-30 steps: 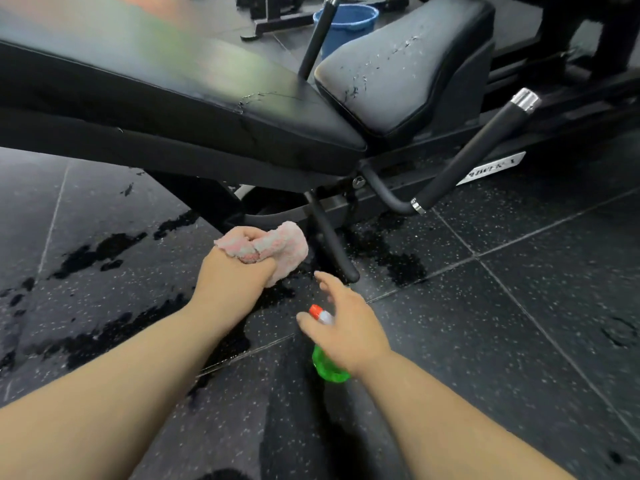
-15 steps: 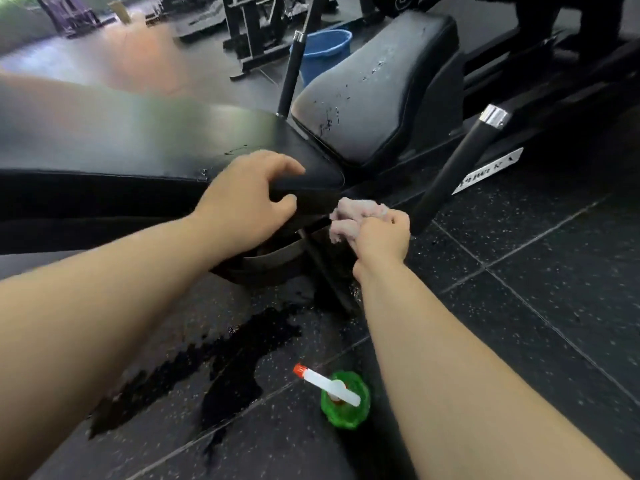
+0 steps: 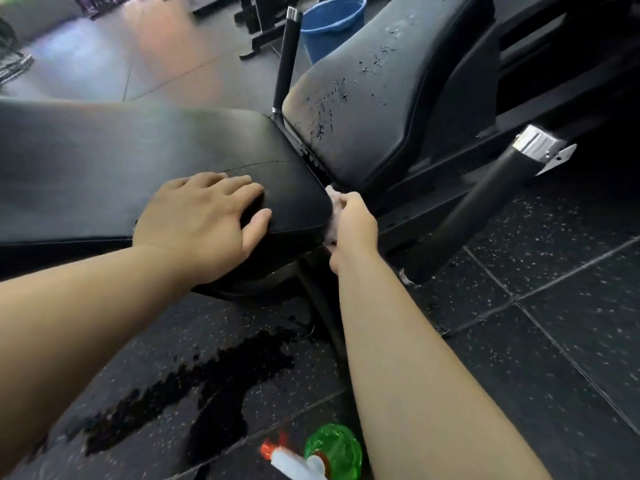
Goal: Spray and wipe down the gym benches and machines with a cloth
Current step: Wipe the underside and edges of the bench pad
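**Kid:** What are your hands doing?

**Me:** My left hand (image 3: 201, 220) lies flat on the long pad (image 3: 104, 161), fingers (image 3: 221, 183) spread out and holding nothing. It leans on the corner. My right hand (image 3: 353, 230) is squeezed tight around the cloth (image 3: 333, 195).

**Kid:** Where is the cloth?

**Me:** Bunched up in my right fingers (image 3: 348, 202). It is pushed into the gap between the long pad and the seat pad (image 3: 381, 109), right at the tips of my fingers.

**Kid:** Was it there before?

**Me:** No. A second ago my left hand had the cloth, down low by the frame, and my right hand held the bottle (image 3: 329, 448). Then I swapped. The bottle went on the floor (image 3: 536, 341), and the cloth went to my right hand and up to the gap.

**Kid:** Where is the bottle now?

**Me:** On the floor, far behind my fingers, near my right elbow. Nobody is touching it.

**Kid:** So what does that mean?

**Me:** I think spraying is done here for now. This is the wiping part. There is a wet patch (image 3: 194, 375) on the floor under my arms.

**Kid:** Is the seat pad clean?

**Me:** It has little dark marks past my right fingers. I can't tell if they are drops or cracks. I guess it needs wiping next.
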Available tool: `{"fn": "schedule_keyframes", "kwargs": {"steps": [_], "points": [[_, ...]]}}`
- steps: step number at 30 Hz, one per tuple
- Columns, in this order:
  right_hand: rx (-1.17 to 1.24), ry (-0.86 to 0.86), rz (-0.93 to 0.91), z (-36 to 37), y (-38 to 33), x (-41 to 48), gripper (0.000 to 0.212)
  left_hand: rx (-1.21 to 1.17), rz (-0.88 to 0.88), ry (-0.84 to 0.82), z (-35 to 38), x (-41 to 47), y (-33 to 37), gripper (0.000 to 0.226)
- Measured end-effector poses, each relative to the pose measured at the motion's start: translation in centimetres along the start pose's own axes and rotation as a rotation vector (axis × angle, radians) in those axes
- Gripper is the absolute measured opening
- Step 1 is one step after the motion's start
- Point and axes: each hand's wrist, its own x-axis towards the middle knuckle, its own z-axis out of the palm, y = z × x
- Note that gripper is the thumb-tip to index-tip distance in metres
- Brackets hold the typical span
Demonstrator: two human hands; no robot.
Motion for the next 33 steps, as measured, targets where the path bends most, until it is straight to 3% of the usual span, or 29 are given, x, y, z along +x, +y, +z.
{"fn": "schedule_keyframes", "kwargs": {"steps": [4, 7, 11, 15, 18, 23, 26, 30, 33], "points": [[0.083, 0.031, -0.226, 1.0, 2.2, -1.9, 0.028, 0.028, 0.0, 0.026, 0.2, -0.2, 0.2, 0.055], [0.162, 0.119, -0.281, 0.5, 4.1, -3.4, 0.026, 0.031, -0.01, 0.043, 0.3, -0.2, 0.4, 0.053], [0.202, 0.108, -0.287, 0.1, 4.2, -3.5, 0.02, 0.047, -0.013, 0.002, 0.4, -0.3, 0.4, 0.053], [0.288, -0.104, -0.228, -0.5, 1.1, 0.3, 0.028, 0.054, -0.009, 0.049, 0.4, -0.2, 0.2, 0.052], [0.214, -0.207, -0.214, -1.0, 1.8, 0.5, 0.027, 0.051, -0.012, 0.059, 0.5, -0.1, 0.3, 0.052], [0.123, 0.062, -0.327, -0.5, 6.4, -5.3, 0.024, 0.046, -0.015, 0.032, 0.3, -0.1, 0.3, 0.052], [0.017, 0.056, -0.42, -0.7, 8.7, -7.6, 0.024, 0.059, -0.015, -0.017, 0.0, -0.1, 0.5, 0.056], [0.081, 0.206, -0.43, -2.3, 5.0, -4.2, 0.018, 0.046, -0.025, -0.077, -0.4, -0.1, 0.5, 0.052], [0.089, 0.114, -0.332, -3.3, 1.0, -1.7, 0.019, 0.041, 0.032, -0.144, -1.1, 0.0, 0.2, 0.053]]}}
